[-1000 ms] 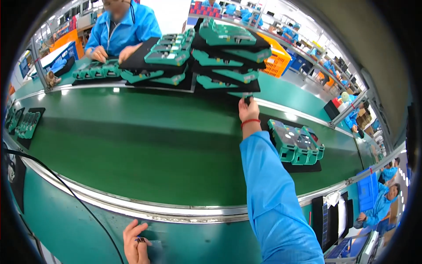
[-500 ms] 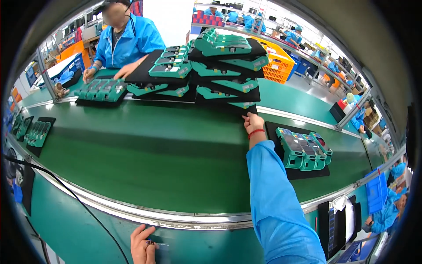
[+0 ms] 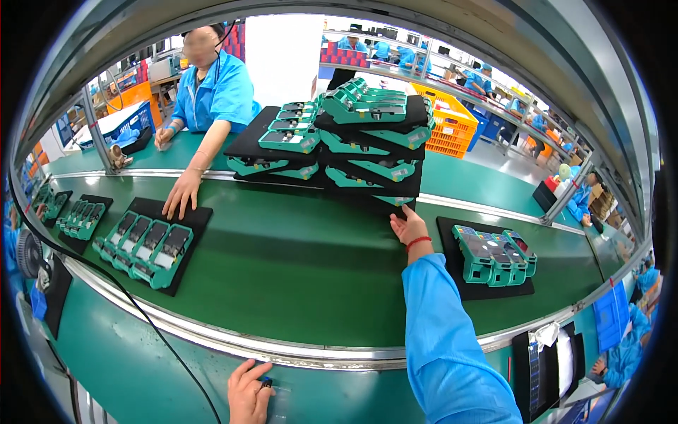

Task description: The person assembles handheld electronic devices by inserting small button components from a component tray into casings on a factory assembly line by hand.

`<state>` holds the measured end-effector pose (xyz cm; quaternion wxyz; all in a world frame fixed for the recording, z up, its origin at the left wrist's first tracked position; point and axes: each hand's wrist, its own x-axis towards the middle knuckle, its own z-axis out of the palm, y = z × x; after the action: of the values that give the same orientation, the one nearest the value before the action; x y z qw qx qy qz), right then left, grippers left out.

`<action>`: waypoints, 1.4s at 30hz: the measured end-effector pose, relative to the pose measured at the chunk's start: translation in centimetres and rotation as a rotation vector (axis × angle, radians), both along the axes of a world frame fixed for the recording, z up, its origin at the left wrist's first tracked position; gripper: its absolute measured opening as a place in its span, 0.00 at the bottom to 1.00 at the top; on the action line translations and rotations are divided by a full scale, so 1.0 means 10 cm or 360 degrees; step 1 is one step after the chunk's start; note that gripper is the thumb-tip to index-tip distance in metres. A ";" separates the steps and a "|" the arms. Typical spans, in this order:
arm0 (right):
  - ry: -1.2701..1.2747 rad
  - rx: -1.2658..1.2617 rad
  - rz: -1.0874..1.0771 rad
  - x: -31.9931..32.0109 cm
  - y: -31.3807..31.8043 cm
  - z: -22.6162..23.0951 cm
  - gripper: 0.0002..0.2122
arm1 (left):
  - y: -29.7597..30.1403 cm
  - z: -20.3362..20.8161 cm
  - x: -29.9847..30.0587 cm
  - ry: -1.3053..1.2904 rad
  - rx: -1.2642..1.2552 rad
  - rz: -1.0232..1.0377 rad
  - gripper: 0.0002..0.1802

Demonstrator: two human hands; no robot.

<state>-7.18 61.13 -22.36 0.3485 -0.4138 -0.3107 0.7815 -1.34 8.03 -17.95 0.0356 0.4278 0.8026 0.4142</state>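
Observation:
At the far side of the belt, my right hand (image 3: 409,226) reaches the near right corner of a tall stack. Its fingers grip the edge of the lowest black tray (image 3: 381,203). Green plastic frames (image 3: 364,106) sit in rows on the stacked trays. My left hand (image 3: 248,392) is low by the near rail, fingers bent, with a small dark thing (image 3: 266,382) at them that I cannot make out. To the right of my right hand, another black tray (image 3: 494,292) bears several green frames (image 3: 494,254) with dark panels.
Across the belt (image 3: 296,283), a co-worker's hand (image 3: 185,192) rests on a tray (image 3: 201,219) of green frames at the left. More loaded trays (image 3: 83,218) lie beyond it. A black cable (image 3: 141,311) hangs over the near left; a metal rail (image 3: 318,353) edges the belt.
The co-worker's tray of frames has come off the far bench onto the belt, nearer and to the left. My view has shifted; my right hand stays at the stack's lower corner.

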 end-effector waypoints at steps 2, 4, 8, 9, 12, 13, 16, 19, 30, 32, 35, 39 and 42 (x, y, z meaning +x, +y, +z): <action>0.0001 -0.0027 0.0038 0.00 0.08 0.03 0.08 | 0.00 0.00 0.01 0.0005 -0.0010 0.0002 0.08; -0.0184 0.0054 0.0230 0.07 0.37 -0.02 0.11 | 0.05 0.00 -0.01 0.0014 -0.0004 -0.0020 0.09; -0.0160 0.0159 0.0237 0.11 0.42 -0.14 0.08 | 0.08 0.06 0.04 0.0034 0.0003 0.0022 0.11; -0.0214 0.0148 0.0204 0.09 0.23 -0.06 0.07 | 0.08 0.07 0.04 0.0020 -0.0001 0.0090 0.13; -0.0157 0.0108 0.0194 0.13 -0.03 0.00 0.06 | 0.07 0.00 0.05 0.0130 0.0015 0.0075 0.08; -0.0135 0.0086 0.0204 0.17 -0.12 0.03 0.06 | 0.08 0.00 0.06 0.0129 0.0027 0.0106 0.08; 0.0024 0.0004 0.0269 0.42 -0.20 0.01 0.05 | 0.11 0.03 0.09 0.0029 0.0108 0.0137 0.09; 0.0082 -0.0025 0.0305 0.59 -0.45 -0.01 0.04 | 0.05 -0.02 0.04 0.0044 0.0117 0.0160 0.09; 0.0122 -0.0347 0.0254 1.43 -1.49 0.02 0.05 | 0.83 0.06 0.05 -0.2502 0.0977 -0.0259 0.19; 0.0157 -0.0390 0.0227 1.59 -1.70 0.06 0.05 | 1.20 -0.04 -0.01 -0.2629 0.0972 -0.0286 0.17; 0.0149 -0.0508 0.0182 1.85 -1.84 0.08 0.06 | 1.67 -0.26 -0.06 -0.2784 0.0973 -0.0126 0.16; 0.0156 -0.0489 0.0270 1.98 -2.21 0.28 0.13 | 1.88 -0.35 -0.10 -0.3004 0.1412 -0.0110 0.17; 0.0155 -0.0505 0.0241 2.16 -2.35 0.31 0.15 | 1.97 -0.33 -0.03 -0.2872 0.1344 -0.0007 0.17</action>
<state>14.38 37.60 -19.25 0.2335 -0.4006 -0.1965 0.8640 -1.64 27.72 -21.29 0.4781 -0.0684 0.2610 0.8358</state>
